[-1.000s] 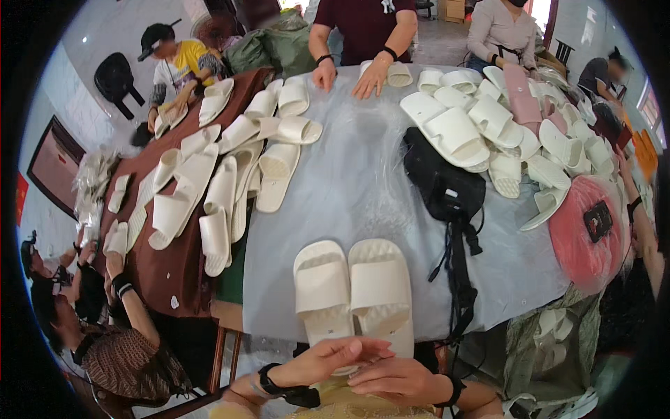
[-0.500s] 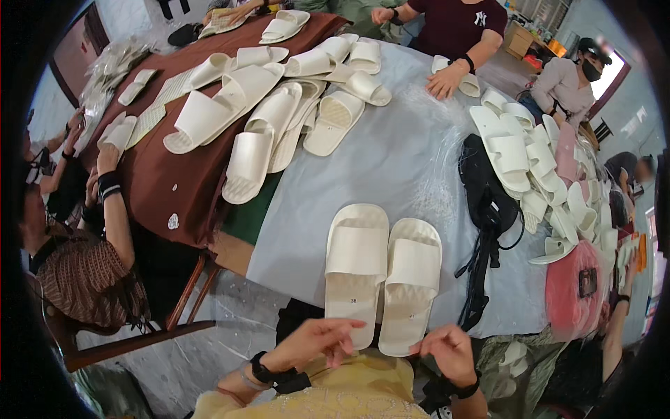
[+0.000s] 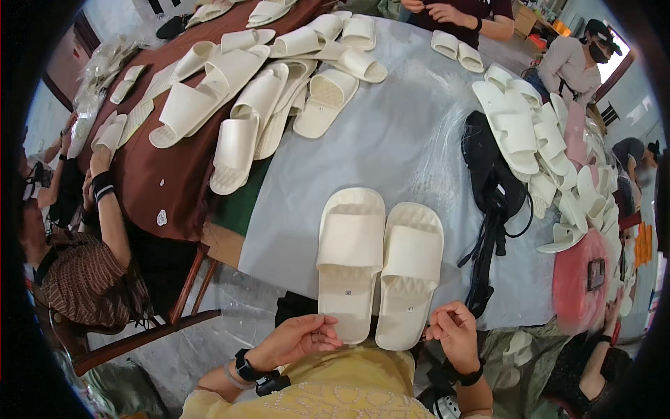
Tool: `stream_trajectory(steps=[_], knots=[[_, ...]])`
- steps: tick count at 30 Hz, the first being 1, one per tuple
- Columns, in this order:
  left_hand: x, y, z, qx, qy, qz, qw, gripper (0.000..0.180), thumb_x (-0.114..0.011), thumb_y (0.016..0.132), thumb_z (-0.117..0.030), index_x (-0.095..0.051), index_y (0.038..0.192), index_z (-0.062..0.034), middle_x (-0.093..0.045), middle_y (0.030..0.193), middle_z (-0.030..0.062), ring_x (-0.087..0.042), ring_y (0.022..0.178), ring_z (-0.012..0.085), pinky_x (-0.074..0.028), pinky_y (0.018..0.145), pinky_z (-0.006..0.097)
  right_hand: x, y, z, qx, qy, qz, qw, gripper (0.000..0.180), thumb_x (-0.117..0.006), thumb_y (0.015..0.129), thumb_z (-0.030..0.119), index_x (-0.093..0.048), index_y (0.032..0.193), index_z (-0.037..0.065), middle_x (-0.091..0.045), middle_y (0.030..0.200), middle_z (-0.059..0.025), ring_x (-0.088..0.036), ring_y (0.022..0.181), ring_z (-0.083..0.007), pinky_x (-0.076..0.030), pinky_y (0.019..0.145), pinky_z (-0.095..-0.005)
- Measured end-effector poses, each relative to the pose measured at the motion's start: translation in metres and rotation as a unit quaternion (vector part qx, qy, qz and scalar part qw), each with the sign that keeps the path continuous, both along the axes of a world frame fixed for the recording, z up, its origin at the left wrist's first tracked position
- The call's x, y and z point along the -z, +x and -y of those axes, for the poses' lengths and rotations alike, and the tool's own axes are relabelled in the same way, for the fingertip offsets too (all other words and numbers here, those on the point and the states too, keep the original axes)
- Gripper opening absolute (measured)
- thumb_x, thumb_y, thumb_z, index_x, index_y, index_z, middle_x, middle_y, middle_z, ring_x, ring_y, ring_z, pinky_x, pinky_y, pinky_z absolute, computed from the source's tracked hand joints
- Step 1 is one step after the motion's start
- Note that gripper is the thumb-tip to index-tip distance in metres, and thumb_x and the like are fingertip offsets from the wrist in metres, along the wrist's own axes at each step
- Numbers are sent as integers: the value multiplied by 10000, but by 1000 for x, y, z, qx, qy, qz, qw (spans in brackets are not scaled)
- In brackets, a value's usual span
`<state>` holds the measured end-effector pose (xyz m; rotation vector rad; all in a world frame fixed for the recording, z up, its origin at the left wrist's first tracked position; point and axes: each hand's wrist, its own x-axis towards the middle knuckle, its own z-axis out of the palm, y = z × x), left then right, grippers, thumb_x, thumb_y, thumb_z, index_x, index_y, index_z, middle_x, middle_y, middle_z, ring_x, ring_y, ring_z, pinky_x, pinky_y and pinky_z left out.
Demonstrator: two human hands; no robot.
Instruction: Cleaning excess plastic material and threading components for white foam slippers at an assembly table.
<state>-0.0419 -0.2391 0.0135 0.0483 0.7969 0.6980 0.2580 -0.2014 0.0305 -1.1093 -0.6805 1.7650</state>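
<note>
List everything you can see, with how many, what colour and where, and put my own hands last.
Grey covering: one, grey, centre
Brown covering: one, brown, left
Front slippers: two, off-white, side by side at grey covering's near edge
Left-side slippers: over ten, off-white, overlapping
Right-side slippers: many, off-white, heaped
Far slippers: two, off-white, far edge
Bag: one, black, right of front slippers
Wrapped bundle: one, pinkish red, right
Plastic bags: uncountable, clear, far left
Chair: one, brown, lower left
Sack: one, greenish, lower right
Other people: at least four, varied clothing, left, far and right
Left hand: one, black wristband, by left front slipper's heel
Right hand: one, black wristband, by right front slipper's heel
</note>
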Motion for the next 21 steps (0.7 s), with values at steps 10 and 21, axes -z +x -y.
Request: stream_trajectory(steps=[10,21], knots=[[-16,28,-55,-19,73,-37,996,368,-339,953,-212,-369,1226,33,-567,946,106,-590,882,215,-489,769,292,-38,-4,-35,-31,82,96,992,68,-489,877,55,-502,885,-11,-584,763,-103,-536,598,-135,-482,602,-289],[7,56,-79,-63,126,-49,989,251,-367,942,-214,-424,1093,-22,-587,947,83,-583,578,170,-498,468,251,-22,-75,-192,-270,248,396,842,233,-579,811,195,-600,881,-27,-628,789,-76,-592,695,-137,-461,629,-259]])
